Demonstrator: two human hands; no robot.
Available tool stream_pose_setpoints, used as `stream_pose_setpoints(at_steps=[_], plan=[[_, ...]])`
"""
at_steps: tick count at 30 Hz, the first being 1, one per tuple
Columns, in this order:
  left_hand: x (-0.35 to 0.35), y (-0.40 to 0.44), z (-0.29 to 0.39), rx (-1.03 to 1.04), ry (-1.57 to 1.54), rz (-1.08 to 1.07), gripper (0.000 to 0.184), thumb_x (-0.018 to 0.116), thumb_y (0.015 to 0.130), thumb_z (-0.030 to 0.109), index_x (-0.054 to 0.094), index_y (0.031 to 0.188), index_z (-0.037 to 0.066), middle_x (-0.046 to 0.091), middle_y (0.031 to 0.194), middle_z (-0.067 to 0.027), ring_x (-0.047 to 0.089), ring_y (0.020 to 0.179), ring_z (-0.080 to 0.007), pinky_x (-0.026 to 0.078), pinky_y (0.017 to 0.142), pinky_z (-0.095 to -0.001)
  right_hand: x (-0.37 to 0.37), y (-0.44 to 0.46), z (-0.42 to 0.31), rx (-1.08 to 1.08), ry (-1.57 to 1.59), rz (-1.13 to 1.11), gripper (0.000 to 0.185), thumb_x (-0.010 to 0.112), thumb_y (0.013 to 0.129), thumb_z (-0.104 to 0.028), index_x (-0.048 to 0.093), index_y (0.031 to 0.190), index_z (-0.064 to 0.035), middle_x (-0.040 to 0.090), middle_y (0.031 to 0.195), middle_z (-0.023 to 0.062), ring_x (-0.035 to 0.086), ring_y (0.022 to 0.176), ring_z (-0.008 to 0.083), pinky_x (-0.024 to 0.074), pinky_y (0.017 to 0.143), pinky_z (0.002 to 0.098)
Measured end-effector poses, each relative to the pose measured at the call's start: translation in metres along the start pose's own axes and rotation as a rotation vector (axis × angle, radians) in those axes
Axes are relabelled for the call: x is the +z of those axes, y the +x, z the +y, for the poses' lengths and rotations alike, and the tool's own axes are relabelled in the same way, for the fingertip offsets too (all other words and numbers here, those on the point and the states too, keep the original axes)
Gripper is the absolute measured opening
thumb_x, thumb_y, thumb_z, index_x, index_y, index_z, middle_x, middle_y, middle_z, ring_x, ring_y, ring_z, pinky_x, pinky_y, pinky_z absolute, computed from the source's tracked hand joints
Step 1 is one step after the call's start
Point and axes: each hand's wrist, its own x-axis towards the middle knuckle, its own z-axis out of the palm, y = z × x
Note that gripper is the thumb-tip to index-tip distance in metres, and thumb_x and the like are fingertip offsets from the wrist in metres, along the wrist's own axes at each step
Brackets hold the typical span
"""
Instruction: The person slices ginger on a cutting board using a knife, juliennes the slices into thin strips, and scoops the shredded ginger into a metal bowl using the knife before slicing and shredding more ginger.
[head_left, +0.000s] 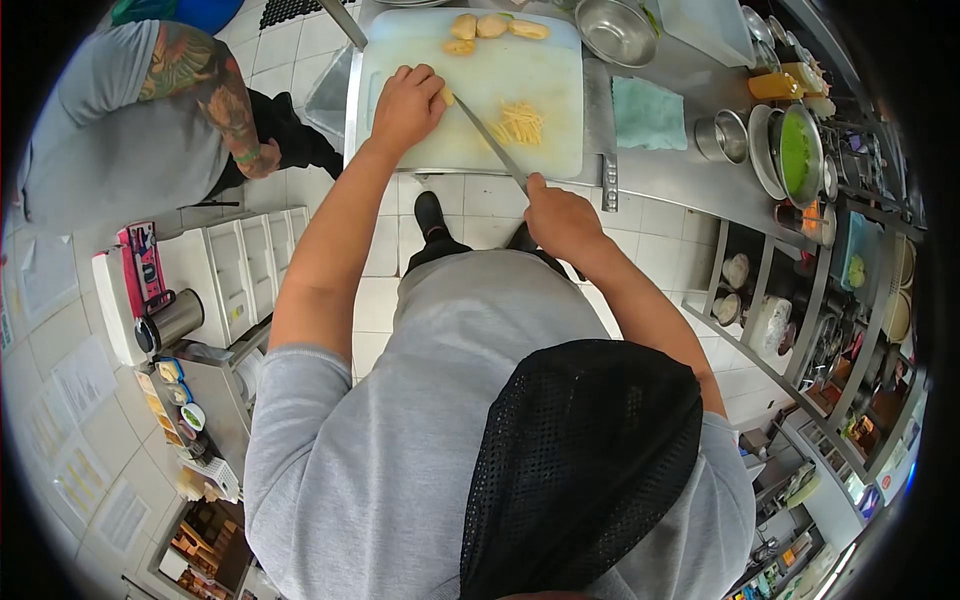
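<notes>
My right hand (pixel 562 218) grips a kitchen knife (pixel 490 138) by its handle, the blade slanting up and left across the cutting board (pixel 470 75). The fingers of my left hand (pixel 408 108) are curled on the board over a small pale-yellow root piece (pixel 447 96), mostly hidden beneath them. The knife's tip end lies right beside that piece. Right of the blade is a pile of thin pale-yellow strips (pixel 520 124). Several peeled yellow root pieces (pixel 490 26) lie at the board's far edge; I cannot tell their exact kind.
A metal bowl (pixel 616 32) and a green cloth (pixel 649 113) are to the board's right. Beyond them stand a metal pot (pixel 722 136) and a bowl with green contents (pixel 797 156). Another person (pixel 130 120) is at the left. Metal shelving (pixel 790 330) runs along the right.
</notes>
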Motion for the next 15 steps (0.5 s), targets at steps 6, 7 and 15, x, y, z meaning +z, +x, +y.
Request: stream_pose_setpoints(at_steps=[6,7,15], plan=[[-0.001,-0.006,0.004,-0.04,-0.007,0.002,0.029,0.08,0.081,0.019,0.077,0.107,0.006,0.071,0.114,-0.0095,0.065,0.107,-0.0351,0.055,0.095,-0.0497,-0.005,-0.008,0.005,-0.014,0.028,0.025,0.029,0.053,0.102,-0.011,0.057,0.125,0.006,0.078,0.096,0.0245,0.076,0.09,0.0434,0.0582,0.084,0.0574],[-0.001,-0.006,-0.001,-0.039,-0.011,0.0,0.029,0.08,0.081,0.019,0.077,0.107,0.006,0.071,0.114,-0.0095,0.065,0.107,-0.0351,0.055,0.095,-0.0497,-0.005,-0.009,0.005,-0.017,0.025,0.033,0.028,0.053,0.102,-0.011,0.057,0.124,0.0058,0.078,0.096,0.0247,0.076,0.09,0.0436,0.0581,0.083,0.0576],[-0.001,-0.033,0.04,-0.024,-0.128,-0.015,0.023,0.078,0.081,0.009,0.075,0.104,0.006,0.07,0.104,-0.0115,0.065,0.102,-0.0378,0.055,0.091,-0.0505,-0.004,0.004,0.003,-0.011,0.026,0.019,0.027,0.055,0.103,-0.011,0.058,0.123,0.0062,0.078,0.097,0.0245,0.077,0.092,0.0429,0.0587,0.085,0.0571]])
